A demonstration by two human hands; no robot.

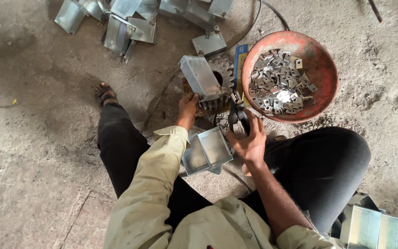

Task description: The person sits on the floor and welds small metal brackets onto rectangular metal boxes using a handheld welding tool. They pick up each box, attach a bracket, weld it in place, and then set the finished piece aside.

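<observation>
Our left hand [187, 109] has a steadying grip on the metal box [200, 77] atop the gear [221, 78]; our right hand's [249, 138] grip wraps the riveter [238, 115], red bowl [321, 69] within reach.

The bowl [321, 69] is rusty red, filled with shiny silver-grey brackets [279, 83]. The metal box [200, 76] is dull silver, like the grey trays [207, 150]. Trousers [116, 147] are black, the shirt [157, 193] pale khaki, the floor [33, 92] dusty grey.

Soft, even daylight falls on the concrete floor [33, 138], with a dim shadow near its upper-left corner, bright glare on the metal pieces [279, 83] in the red bowl [321, 69], and sharp focus throughout.
</observation>
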